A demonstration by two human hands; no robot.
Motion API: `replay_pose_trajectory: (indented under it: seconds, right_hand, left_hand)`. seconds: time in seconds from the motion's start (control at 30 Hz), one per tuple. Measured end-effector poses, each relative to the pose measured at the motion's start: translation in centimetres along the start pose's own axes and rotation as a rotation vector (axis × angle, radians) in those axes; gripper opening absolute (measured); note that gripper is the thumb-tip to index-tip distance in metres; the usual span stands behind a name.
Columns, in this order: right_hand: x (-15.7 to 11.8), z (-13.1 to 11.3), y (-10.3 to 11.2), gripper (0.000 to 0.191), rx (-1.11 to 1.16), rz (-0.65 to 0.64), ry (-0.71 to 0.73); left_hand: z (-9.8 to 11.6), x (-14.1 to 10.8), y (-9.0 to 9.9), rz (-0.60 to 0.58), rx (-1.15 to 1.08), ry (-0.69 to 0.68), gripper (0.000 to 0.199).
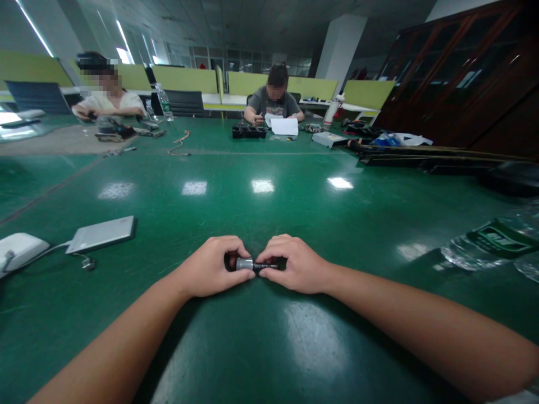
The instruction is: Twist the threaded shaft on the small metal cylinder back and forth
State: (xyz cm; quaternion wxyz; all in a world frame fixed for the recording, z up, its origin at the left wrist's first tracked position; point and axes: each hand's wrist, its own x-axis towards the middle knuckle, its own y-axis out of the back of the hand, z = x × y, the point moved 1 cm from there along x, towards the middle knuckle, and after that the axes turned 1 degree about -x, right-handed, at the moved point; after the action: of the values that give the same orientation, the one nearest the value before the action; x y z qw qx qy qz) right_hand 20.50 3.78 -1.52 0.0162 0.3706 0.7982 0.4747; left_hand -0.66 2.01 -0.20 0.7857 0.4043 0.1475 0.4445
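Just above the green table (236, 348), my left hand (210, 266) pinches a short silver metal cylinder (244, 263) between thumb and fingers. Facing it, my right hand (298, 264) is closed on a slim dark rod (267, 266) with thumb and fingertips. Cylinder and rod lie in one line, end to end, and meet between the two hands. Whether they are one piece or two parts I cannot tell. The fingertips cover part of both.
To my left lie a silver flat box (101, 234) with a cable and a white device (19, 249). Clear water bottles (484, 244) lie at right. Across the table sit two people (275, 101), near a black tray (248, 131), papers (284, 126) and dark long parts (404, 157).
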Motion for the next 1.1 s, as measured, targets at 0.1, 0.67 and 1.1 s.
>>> replay_pose_trajectory:
  seconds: [0.1,0.67,1.1]
  right_hand:
    - [-0.04,0.07,0.00,0.013,-0.001,0.006,-0.005]
    - [-0.17,0.04,0.03,0.008,-0.003,0.020,-0.024]
    - [-0.23,0.25,0.00,0.009,-0.055,0.040,-0.094]
  left_hand:
    - [0.01,-0.01,0.03,-0.004,0.007,0.007,0.017]
    - [0.05,0.07,0.07,-0.007,0.007,0.007,0.016]
    - [-0.11,0.16,0.18,0.030,0.041,-0.025,0.015]
